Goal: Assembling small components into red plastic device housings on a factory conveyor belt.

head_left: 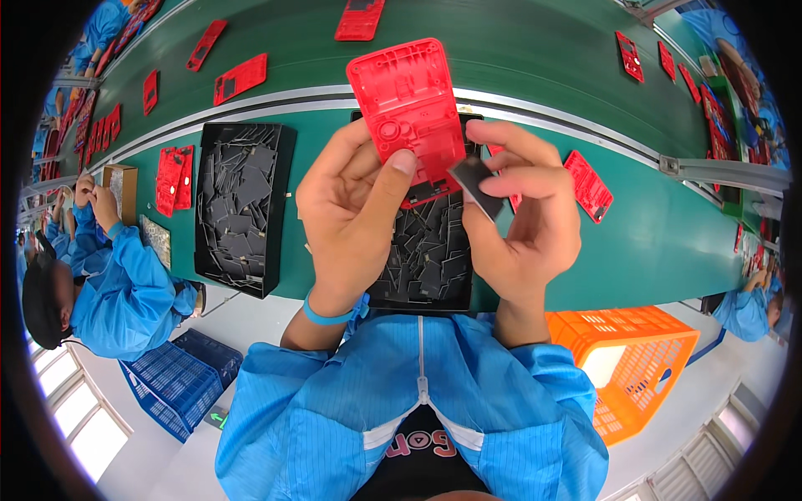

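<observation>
My left hand (355,204) is closed around a red plastic housing (409,88), its thumb pressed on the ribbed inner face. The housing tilts up, with a round moulded ring and several ribs showing. Between the thumb and fingers of my right hand (535,217) is a small dark flat rectangular piece (478,185), close to the housing's lower right corner and apparently just clear of it. Below both hands a black tray (418,305) holds many similar dark flat pieces, partly covered by my hands. Another red part is partly hidden behind my right hand.
Left on the green bench stands a second black tray (273,209) of dark pieces, beside stacked red housings (171,179). Another red housing (588,185) lies right. Beyond a metal rail, a green belt carries red housings (241,79). An orange crate (635,409) and a co-worker (125,271) flank me.
</observation>
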A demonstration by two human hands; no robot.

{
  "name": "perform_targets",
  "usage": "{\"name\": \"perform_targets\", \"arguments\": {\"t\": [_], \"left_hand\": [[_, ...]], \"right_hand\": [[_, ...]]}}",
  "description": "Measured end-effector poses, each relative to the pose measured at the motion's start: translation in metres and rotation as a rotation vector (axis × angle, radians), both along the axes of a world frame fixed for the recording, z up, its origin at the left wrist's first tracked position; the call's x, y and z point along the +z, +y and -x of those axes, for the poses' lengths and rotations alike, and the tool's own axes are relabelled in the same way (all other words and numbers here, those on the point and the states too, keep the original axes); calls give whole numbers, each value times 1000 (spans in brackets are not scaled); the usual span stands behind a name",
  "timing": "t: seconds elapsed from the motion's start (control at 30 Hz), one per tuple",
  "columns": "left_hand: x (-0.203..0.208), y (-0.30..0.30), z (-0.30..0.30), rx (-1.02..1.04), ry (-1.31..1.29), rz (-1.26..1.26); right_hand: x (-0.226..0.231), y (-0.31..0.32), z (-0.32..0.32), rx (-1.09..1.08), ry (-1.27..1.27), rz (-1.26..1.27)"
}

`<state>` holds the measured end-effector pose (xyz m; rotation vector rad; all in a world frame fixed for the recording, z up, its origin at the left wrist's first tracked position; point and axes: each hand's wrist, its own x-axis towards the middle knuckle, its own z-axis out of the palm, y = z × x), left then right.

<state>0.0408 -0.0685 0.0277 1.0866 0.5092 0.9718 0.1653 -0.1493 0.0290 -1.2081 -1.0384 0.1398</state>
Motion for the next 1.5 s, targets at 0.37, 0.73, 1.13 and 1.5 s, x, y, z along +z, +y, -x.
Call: {"name": "perform_targets", "arguments": {"t": [0.37,0.73,1.13,1.5], "left_hand": [[-2,2,4,64,-14,43],[-1,-2,2,15,-38,-6],[-1,-6,2,-6,-10,-46],[3,-8,4,32,43,-2]], "right_hand": [[4,-11,-11,-36,-200,142],[9,-14,-5,128,337,122],[7,-9,5,63,479,119],[13,-14,-3,169,455,219]]}}
